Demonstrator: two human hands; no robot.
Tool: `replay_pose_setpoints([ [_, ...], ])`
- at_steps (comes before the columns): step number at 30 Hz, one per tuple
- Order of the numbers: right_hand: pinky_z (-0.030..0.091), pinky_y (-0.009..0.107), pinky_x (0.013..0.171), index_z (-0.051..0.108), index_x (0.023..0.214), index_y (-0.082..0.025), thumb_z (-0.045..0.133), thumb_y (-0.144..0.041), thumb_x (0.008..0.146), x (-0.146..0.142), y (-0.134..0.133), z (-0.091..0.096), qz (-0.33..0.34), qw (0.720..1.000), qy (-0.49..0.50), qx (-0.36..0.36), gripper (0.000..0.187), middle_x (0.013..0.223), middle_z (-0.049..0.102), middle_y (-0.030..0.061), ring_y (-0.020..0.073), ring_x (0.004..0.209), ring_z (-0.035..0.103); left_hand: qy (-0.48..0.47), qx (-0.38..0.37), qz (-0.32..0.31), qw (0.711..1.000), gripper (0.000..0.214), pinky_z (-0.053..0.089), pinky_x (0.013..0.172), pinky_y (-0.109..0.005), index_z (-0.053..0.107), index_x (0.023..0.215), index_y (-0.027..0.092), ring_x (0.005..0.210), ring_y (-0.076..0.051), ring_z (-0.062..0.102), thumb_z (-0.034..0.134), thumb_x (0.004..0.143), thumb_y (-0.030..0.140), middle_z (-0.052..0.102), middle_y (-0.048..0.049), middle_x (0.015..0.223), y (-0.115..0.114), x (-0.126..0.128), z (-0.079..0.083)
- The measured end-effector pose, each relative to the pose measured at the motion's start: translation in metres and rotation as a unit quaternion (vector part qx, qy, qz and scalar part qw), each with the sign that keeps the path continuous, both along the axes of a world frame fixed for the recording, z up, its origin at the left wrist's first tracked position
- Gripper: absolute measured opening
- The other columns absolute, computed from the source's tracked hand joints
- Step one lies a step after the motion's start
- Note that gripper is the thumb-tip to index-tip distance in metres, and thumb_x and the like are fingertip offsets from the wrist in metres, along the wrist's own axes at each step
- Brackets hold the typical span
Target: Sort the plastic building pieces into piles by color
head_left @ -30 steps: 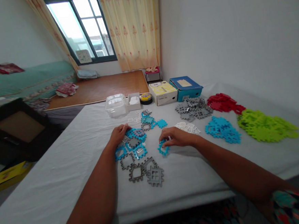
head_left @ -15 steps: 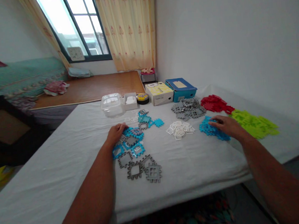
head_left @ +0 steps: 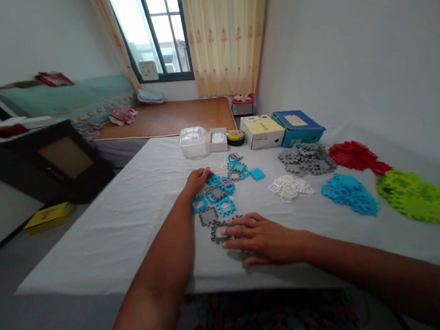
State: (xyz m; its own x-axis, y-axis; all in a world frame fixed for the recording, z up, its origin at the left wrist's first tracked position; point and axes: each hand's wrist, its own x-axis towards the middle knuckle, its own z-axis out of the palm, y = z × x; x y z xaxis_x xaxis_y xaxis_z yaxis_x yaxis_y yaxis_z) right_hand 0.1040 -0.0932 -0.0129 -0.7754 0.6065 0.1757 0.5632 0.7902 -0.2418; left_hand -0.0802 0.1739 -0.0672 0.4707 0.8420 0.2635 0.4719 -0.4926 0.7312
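A flat assembly of interlocked blue and grey tiles point(head_left: 217, 200) lies on the white sheet. My left hand point(head_left: 197, 180) rests on its far left corner, fingers curled over the tiles. My right hand point(head_left: 261, 237) lies flat and open over the grey tiles point(head_left: 217, 231) at the near end of the assembly, fingers stretched left and hiding some of them. A pile of small white inserts point(head_left: 290, 187) lies to the right of the assembly.
Loose tile piles sit at right: blue point(head_left: 350, 194), grey point(head_left: 306, 159), red point(head_left: 355, 154), green point(head_left: 418, 195). A clear tub point(head_left: 193, 142), small white box point(head_left: 218, 138), yellow tin point(head_left: 236, 136), yellow-white box point(head_left: 261, 131) and blue box point(head_left: 298, 127) line the far edge. A dark cabinet point(head_left: 54, 164) stands left.
My right hand went from the loose blue piece out to the blue pile, then came back down onto the near grey tiles. The left hand stayed put. The view swung left.
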Motion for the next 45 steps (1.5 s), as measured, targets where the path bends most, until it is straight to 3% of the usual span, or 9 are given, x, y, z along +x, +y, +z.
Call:
replay_pose_setpoints([
  [3,0.018,0.042,0.114,0.051,0.136,-0.03,0.046,-0.045,0.097,-0.015,0.023,-0.021,0.036,0.999,-0.019,0.015,0.042,0.148,0.046,0.0037,0.0218,0.14,0.032,-0.033,-0.013,-0.002,0.999,0.059,0.05,0.078,-0.034,0.076,0.082,0.016,0.08,-0.024,0.067,0.039,0.086,0.062,0.074,-0.0084,0.08,0.001,0.001,-0.003],
  [6,0.016,0.045,0.113,0.06,0.126,-0.032,0.047,-0.037,0.097,-0.006,0.053,-0.029,-0.006,0.999,-0.01,0.038,0.031,0.144,0.051,0.0014,0.0231,0.139,0.035,-0.087,-0.044,-0.005,0.995,0.059,0.05,0.076,-0.034,0.076,0.081,0.016,0.078,-0.023,0.067,0.043,0.084,0.064,0.074,-0.0081,0.077,0.002,-0.001,-0.005],
  [10,0.031,0.045,0.106,0.07,0.103,-0.026,0.055,-0.035,0.093,0.015,0.09,-0.024,-0.088,0.991,0.089,0.048,0.02,0.131,0.061,0.0046,0.0252,0.128,0.047,-0.164,-0.102,0.011,0.981,0.06,0.05,0.075,-0.034,0.075,0.083,0.014,0.078,-0.022,0.065,0.05,0.079,0.069,0.074,-0.0087,0.078,0.003,-0.004,-0.004],
  [14,0.044,0.039,0.095,0.069,0.101,-0.022,0.053,-0.027,0.093,0.03,0.127,-0.017,-0.217,0.947,0.233,0.034,0.018,0.111,0.07,0.0074,0.0209,0.105,0.06,-0.244,-0.147,0.041,0.958,0.062,0.05,0.075,-0.034,0.075,0.085,0.013,0.079,-0.021,0.065,0.054,0.076,0.071,0.074,-0.0115,0.083,0.006,-0.006,-0.003],
  [21,0.042,0.042,0.097,0.066,0.112,-0.018,0.075,-0.029,0.076,0.024,0.162,-0.027,-0.236,0.964,0.124,0.007,0.038,0.116,0.067,0.0112,0.0252,0.108,0.059,-0.305,-0.171,0.073,0.934,0.063,0.049,0.074,-0.033,0.073,0.082,0.012,0.084,-0.022,0.066,0.057,0.073,0.073,0.073,-0.0146,0.091,0.006,-0.009,0.0],
  [26,0.047,0.035,0.085,0.067,0.108,-0.018,0.066,-0.02,0.083,0.016,0.15,-0.024,-0.221,0.969,0.112,-0.009,0.025,0.1,0.07,0.0068,0.0204,0.092,0.063,-0.282,-0.17,0.073,0.942,0.066,0.05,0.074,-0.034,0.072,0.084,0.013,0.088,-0.024,0.066,0.052,0.074,0.075,0.073,-0.0161,0.095,0.003,-0.011,0.003],
  [30,0.046,0.038,0.089,0.066,0.112,-0.02,0.06,-0.023,0.087,0.017,0.139,-0.012,-0.256,0.951,0.174,0.023,0.026,0.107,0.07,0.0082,0.0221,0.1,0.062,-0.286,-0.172,0.078,0.939,0.067,0.051,0.075,-0.034,0.072,0.084,0.013,0.089,-0.024,0.066,0.051,0.074,0.076,0.072,-0.0169,0.099,0.0,-0.011,0.007],
  [39,0.053,0.032,0.074,0.067,0.1,-0.017,0.061,-0.038,0.081,0.093,0.08,-0.002,-0.392,0.816,0.413,-0.101,0.028,0.091,0.074,0.0064,0.0194,0.083,0.069,-0.25,-0.16,0.078,0.952,0.07,0.053,0.075,-0.035,0.071,0.085,0.012,0.091,-0.025,0.066,0.053,0.07,0.078,0.072,-0.0163,0.1,0.0,-0.015,0.013],
  [45,0.053,0.035,0.077,0.068,0.097,-0.016,0.063,-0.043,0.075,0.206,-0.013,-0.01,-0.57,0.703,0.423,0.048,0.035,0.094,0.073,0.0094,0.0218,0.085,0.068,-0.259,-0.161,0.076,0.949,0.056,0.053,0.075,-0.035,0.072,0.08,0.014,0.085,-0.023,0.067,0.059,0.07,0.067,0.073,-0.0114,0.089,0.009,-0.012,0.009],
])
